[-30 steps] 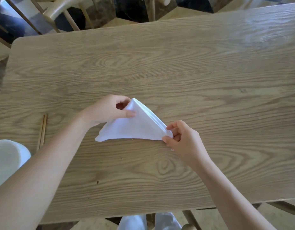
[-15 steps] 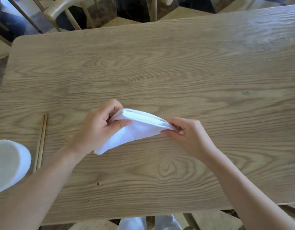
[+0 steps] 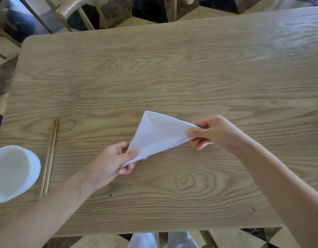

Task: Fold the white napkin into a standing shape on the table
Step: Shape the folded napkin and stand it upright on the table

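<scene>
White napkin [image 3: 158, 135], folded to a triangle, held between two hands over the near middle of the table [image 3: 172, 68]. Left hand [image 3: 111, 161]: thumb and fingers clamped on the lower left corner. Right hand [image 3: 213, 131]: thumb and fingers pinching the right corner. The third corner points away from the person and is free. The cloth spans the two grips (whether its underside touches the wood cannot be told from here). At the table's left edge, a white bowl [image 3: 34, 169]. Just to its right, chopsticks [image 3: 50, 154] lie together, well apart from the napkin. A wooden chair [image 3: 72, 8] stands beyond the far edge.
</scene>
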Tool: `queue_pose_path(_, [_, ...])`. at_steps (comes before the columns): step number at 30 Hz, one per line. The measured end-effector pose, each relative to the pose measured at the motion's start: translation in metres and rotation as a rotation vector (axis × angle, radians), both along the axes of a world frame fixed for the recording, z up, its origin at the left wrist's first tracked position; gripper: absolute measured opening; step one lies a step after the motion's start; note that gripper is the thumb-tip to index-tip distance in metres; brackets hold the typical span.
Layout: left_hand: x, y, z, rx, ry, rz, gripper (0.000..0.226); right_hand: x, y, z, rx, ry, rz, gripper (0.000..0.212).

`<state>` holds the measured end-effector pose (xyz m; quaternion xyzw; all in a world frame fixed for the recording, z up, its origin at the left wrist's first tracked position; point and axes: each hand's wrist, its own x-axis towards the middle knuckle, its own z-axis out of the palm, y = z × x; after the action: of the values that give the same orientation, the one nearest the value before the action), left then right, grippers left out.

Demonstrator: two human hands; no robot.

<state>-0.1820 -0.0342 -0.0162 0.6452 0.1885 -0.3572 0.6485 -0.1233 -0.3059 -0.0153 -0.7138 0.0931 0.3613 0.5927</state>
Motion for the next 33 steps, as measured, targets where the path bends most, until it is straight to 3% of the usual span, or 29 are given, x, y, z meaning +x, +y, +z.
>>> queue_pose_path(3, [0.004,0.0,-0.005,0.148,-0.1,-0.017,0.019,-0.001,0.003,-0.004,-0.056,0.072,-0.013,0.009])
queue_pose_path(5, [0.001,-0.005,-0.008,0.303,-0.184,-0.058,0.015,-0.004,0.003,-0.007,-0.201,0.041,-0.036,0.015])
queue_pose_path(9, [-0.014,-0.003,-0.01,0.946,-0.492,-0.254,0.024,-0.011,-0.011,0.006,-0.669,-0.084,0.232,0.031])
queue_pose_path(11, [-0.016,0.005,-0.009,1.305,-0.735,-0.276,0.039,-0.01,-0.011,0.015,-0.839,-0.225,0.255,0.038])
queue_pose_path(12, [-0.015,0.0,-0.008,1.361,-0.858,-0.247,0.043,-0.007,-0.004,0.017,-0.886,-0.345,0.227,0.039])
queue_pose_path(14, [-0.009,-0.022,-0.012,1.25,-0.993,-0.25,0.047,-0.001,0.027,0.013,-0.787,-0.609,0.19,0.041])
queue_pose_path(16, [-0.004,-0.044,-0.027,1.153,-1.013,-0.373,0.05,-0.002,0.067,-0.002,-0.65,-0.786,0.347,0.048])
queue_pose_path(18, [-0.001,-0.049,-0.042,1.184,-0.954,-0.516,0.056,-0.013,0.09,-0.028,-0.703,-0.867,0.515,0.058])
queue_pose_path(22, [0.0,-0.034,-0.056,1.262,-0.98,-0.648,0.056,-0.029,0.083,-0.051,-0.822,-0.924,0.476,0.066])
queue_pose_path(25, [0.003,-0.026,-0.054,1.28,-0.966,-0.675,0.06,-0.036,0.068,-0.055,-0.882,-0.985,0.467,0.061])
queue_pose_path(33, [0.004,-0.013,-0.05,1.183,-0.897,-0.588,0.059,-0.066,0.02,-0.056,-1.006,-0.874,0.383,0.054])
